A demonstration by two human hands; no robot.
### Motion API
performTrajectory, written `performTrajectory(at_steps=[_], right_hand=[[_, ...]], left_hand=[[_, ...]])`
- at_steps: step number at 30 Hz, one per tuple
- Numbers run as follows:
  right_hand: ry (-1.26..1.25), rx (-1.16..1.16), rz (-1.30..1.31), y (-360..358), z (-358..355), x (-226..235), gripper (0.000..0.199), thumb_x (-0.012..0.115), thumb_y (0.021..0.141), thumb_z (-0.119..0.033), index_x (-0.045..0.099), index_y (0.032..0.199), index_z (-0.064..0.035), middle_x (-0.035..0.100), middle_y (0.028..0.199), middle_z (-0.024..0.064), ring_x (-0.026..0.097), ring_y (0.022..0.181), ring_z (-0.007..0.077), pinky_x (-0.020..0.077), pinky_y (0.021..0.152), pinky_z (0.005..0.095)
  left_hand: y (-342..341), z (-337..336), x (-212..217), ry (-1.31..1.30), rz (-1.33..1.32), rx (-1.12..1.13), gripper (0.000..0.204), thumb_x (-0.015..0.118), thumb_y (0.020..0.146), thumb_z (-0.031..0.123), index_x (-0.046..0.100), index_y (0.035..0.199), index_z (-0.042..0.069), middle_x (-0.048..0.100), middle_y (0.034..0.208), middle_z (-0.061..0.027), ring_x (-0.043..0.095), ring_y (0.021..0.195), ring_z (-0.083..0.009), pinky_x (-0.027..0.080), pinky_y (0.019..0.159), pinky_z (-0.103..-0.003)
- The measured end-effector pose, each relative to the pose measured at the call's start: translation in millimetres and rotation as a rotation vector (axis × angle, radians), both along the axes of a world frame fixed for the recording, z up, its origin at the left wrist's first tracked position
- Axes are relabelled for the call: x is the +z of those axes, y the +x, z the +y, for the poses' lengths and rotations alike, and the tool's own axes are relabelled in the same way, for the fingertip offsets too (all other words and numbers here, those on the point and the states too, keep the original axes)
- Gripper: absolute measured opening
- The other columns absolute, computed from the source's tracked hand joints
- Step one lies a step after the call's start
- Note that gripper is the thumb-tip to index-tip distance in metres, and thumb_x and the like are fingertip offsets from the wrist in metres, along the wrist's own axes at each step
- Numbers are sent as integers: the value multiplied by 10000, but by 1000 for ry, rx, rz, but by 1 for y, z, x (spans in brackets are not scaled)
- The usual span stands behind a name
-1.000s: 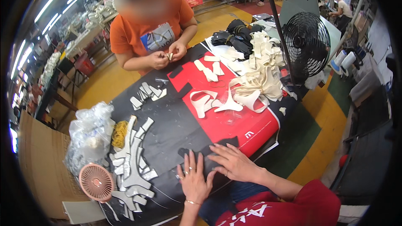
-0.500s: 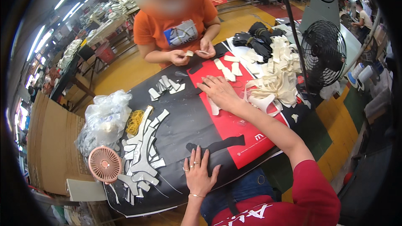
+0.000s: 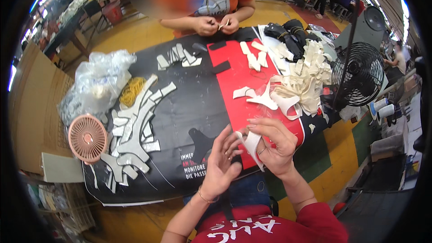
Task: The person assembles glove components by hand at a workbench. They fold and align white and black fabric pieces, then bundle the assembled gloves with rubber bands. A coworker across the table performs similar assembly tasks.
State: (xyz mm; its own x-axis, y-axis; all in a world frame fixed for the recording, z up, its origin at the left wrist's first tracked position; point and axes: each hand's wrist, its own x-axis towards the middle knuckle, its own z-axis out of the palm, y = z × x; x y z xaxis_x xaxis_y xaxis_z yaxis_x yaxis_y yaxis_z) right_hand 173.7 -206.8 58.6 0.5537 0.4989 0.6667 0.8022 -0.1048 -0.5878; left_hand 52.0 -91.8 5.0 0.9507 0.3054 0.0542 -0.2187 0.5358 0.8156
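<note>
Close in front of me, my right hand grips a curved white cut piece between thumb and fingers. My left hand is raised just left of it with fingers stretched and apart; whether its fingertips touch the piece I cannot tell. Beneath and beyond the left hand lies a dark cut piece on the black sheet, partly hidden by that hand. More white curved pieces rest on the red area of the sheet, past my right hand.
Cream straps heap at right by a black fan. On the left are white cut pieces, yellow bands, a plastic bag and a pink fan. Across the table, a person's hands hold a small piece.
My right hand has come back from the far pieces and now holds a white one. My left hand has lifted off the dark piece and moved beside it. The view has shifted.
</note>
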Motion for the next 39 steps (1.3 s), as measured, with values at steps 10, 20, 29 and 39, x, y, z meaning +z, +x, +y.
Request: performTrajectory(at_steps=[10,20,29,39], right_hand=[[-123,-47,252,-23,-17,-30,301,713,748,83,712,1029,-26,711,993,142,692,912,299,545,807,357],[-261,161,56,-38,-15,-29,318,743,696,-23,736,1013,-54,723,891,64,677,791,253,491,722,355],[149,349,1558,-60,-9,-50,213,648,966,-147,706,1044,43,723,846,90,680,694,132,539,644,259],[-108,-42,21,-63,-7,-51,344,741,783,-71,736,1127,-81,706,1079,173,701,787,220,528,680,290]], left_hand=[[-25,11,10,-137,243,55,536,673,910,-31,420,1382,-31,656,1122,-116,651,984,-135,542,875,-269],[-35,14,11,-68,252,28,501,656,941,32,440,1390,-20,652,1003,-57,620,946,-106,510,881,-270],[-54,23,1,133,331,130,372,627,984,230,595,1244,-35,610,933,-14,531,882,-90,435,832,-249],[-52,16,1,22,300,245,215,640,972,88,623,1132,-54,668,965,-66,616,877,-111,499,813,-244]])
